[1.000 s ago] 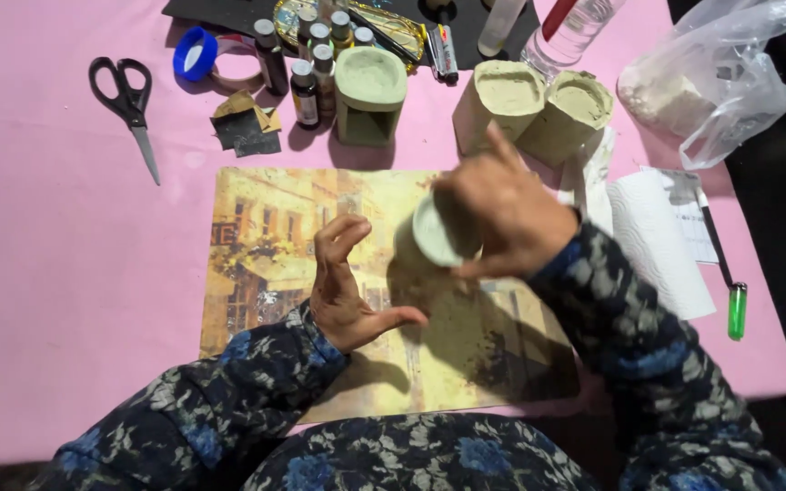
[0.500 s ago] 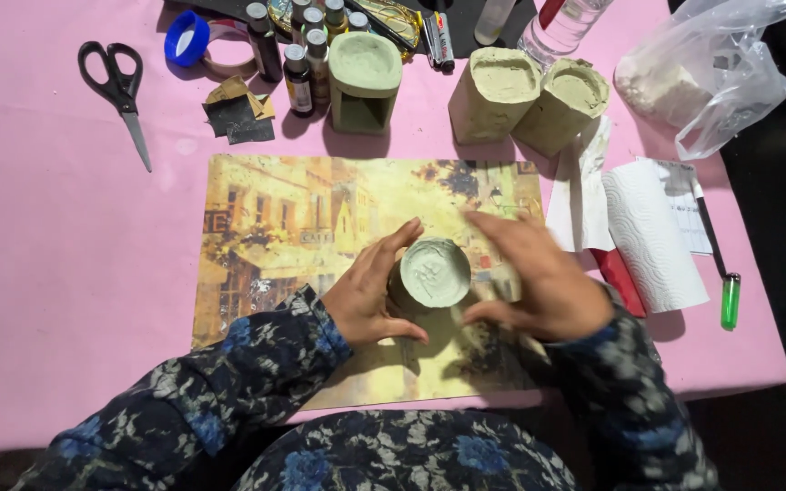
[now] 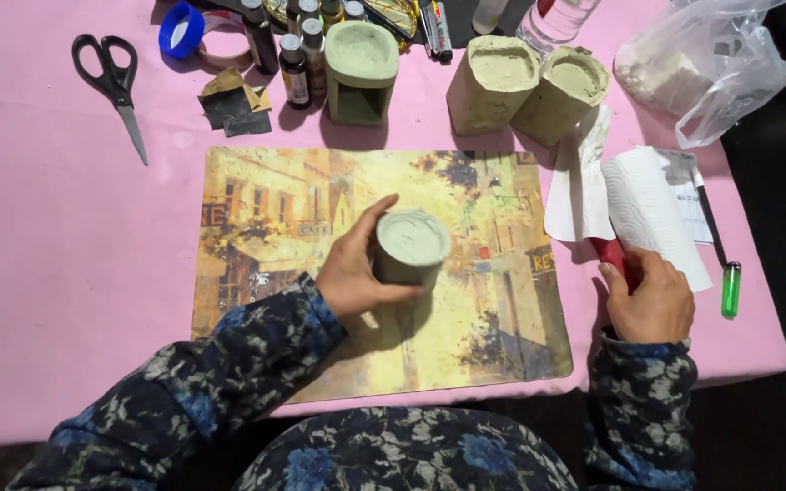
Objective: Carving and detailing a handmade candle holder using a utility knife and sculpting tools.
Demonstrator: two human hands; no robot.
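Observation:
A small round grey-green clay pot [image 3: 410,245] stands upright on a yellow picture placemat [image 3: 493,300] in front of me. My left hand [image 3: 357,273] wraps around the pot's left side and grips it. My right hand [image 3: 652,300] rests at the right edge of the pink table, its fingers closing on a red-handled tool [image 3: 613,257] that lies partly under a sheet of white paper towel [image 3: 652,214].
Three more clay pots stand behind the mat: one [image 3: 361,59], a second [image 3: 495,82], a third [image 3: 564,93]. Black scissors [image 3: 111,77], blue tape roll [image 3: 182,29], small dark bottles [image 3: 293,64], sandpaper scraps [image 3: 234,107], a plastic bag [image 3: 702,68] and a green lighter [image 3: 730,289] lie around.
My right hand has left the pot and moved right to the red-handled tool. The pot came down onto the mat; my left hand now holds it alone.

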